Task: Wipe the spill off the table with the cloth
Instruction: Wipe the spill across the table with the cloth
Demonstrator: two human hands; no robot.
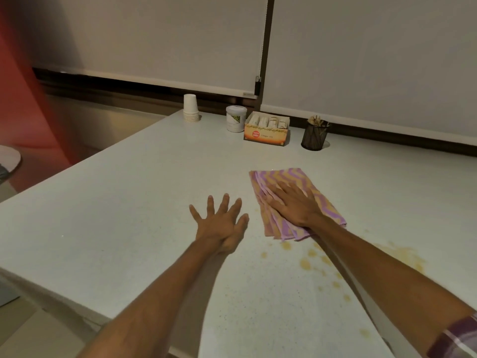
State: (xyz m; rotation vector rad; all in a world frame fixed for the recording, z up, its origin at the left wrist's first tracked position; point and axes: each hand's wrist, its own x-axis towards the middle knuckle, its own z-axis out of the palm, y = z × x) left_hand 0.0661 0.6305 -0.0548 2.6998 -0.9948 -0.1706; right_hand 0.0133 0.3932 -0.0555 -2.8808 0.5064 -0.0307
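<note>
From my remote seat I saw one head view, looking fwd and down over a pale speckled table (129,215). My right hand (294,205) lay flat, palm down, on the cloth (281,182), fingers stretched out and pressing it to the tabletop, not clenched round it. The cloth was a folded pink/orange zigzag piece, several layers showing at its near edge, lying right of centre. My left hand (219,223) was spread wide, released, palm on the bare table just left of the cloth, holding nothing; thumb tip near the cloth's left edge but apart from it.

The spill (305,263) was yellowish-brown liquid, mostly nearer me than the cloth: small drops just below the cloth's near edge, a trail of spots running under and beside my right forearm, and a bigger thin patch (405,257) to the right of that arm. One lone spot sat close to the near-right table edge. Couldn't tell whether any liquid lay under the cloth itself.

Along the far edge, well apart from the hands: a stack of paper cups (191,109) upside down, a white lidded tub (235,121), an open orange carton (267,130) w/ packets standing in it, and a black mesh pot (315,136) w/ sticks. A checked sleeve (462,334) showed at bottom right. Red blur at far left; couldn't ID it.
</note>
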